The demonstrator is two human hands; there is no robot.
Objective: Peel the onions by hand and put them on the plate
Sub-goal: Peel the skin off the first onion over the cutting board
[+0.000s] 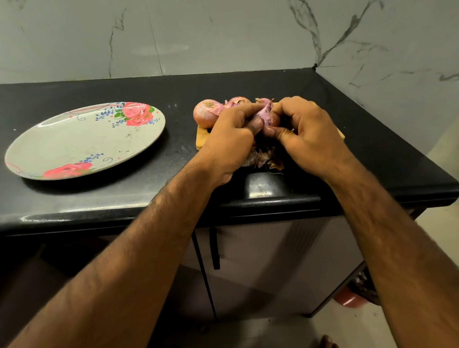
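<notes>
Both hands are meeting over a wooden board (202,138) on the right part of the black counter (92,198). The left hand (231,142) is gripping an onion (270,119) from the left, with fingers curled round it and the thumb lying across the top. The right hand (309,133) is pinching the same onion from the right, thumb and fingers curled in. A purple skin flap (266,110) is sticking up between the two hands. The onion is mostly hidden, with only a pinkish patch showing. It is sitting over the board, and I cannot tell if it is touching it. Behind the hands, at the board's far edge, a big onion (206,113) is lying at the left and a second onion (238,101) just right of it. A pink lump (263,102) is peeking out further right; onion or skin, cannot tell. Dry peels (262,159) are piling up on the near side, between the wrists. The plate (72,144), floral print, is lying flat on the counter well apart to the left. A marble wall (217,29) is running behind the counter.
</notes>
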